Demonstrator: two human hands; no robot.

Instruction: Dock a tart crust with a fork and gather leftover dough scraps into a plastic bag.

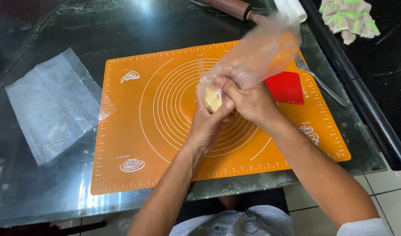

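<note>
Both my hands meet over the middle of an orange silicone baking mat point(135, 118) printed with white circles and ruler marks. My left hand point(211, 116) cups a pale yellow lump of dough point(212, 99) from below. My right hand point(248, 100) grips the clear plastic bag point(261, 48) that wraps the dough; the bag's loose end fans up and to the right, blurred.
A flat clear plastic sheet point(52, 105) lies on the glass table point(43, 192) left of the mat. A red scraper point(287, 87) rests on the mat's right part, a fork point(318, 78) beside it. A rolling pin point(235, 8) and a cloth point(349, 17) lie at the back.
</note>
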